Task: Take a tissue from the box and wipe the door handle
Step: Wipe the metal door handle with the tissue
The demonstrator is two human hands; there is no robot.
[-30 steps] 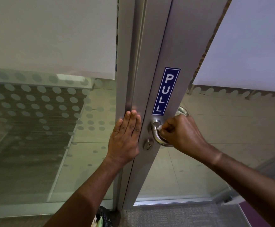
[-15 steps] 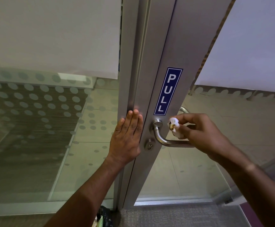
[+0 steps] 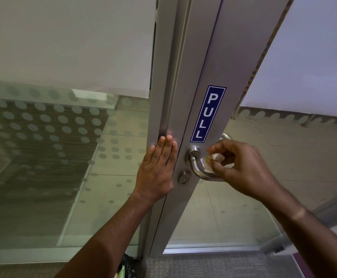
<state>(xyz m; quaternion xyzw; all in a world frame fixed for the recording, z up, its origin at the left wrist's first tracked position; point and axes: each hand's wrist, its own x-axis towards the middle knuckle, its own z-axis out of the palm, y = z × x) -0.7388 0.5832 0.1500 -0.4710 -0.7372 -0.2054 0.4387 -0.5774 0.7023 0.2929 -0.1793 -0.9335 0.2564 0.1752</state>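
The right hand (image 3: pixel 243 169), pinched around the crumpled tissue (image 3: pixel 216 158), has slid back along the door handle (image 3: pixel 198 167) toward its bend, so wiping continues. The left hand (image 3: pixel 157 171) stays flat, fingers together, against the door (image 3: pixel 219 77) edge.

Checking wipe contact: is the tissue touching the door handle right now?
Touching. The head view shows the tissue, pinched in the right hand, pressed against the bend of the door handle with no gap between them.
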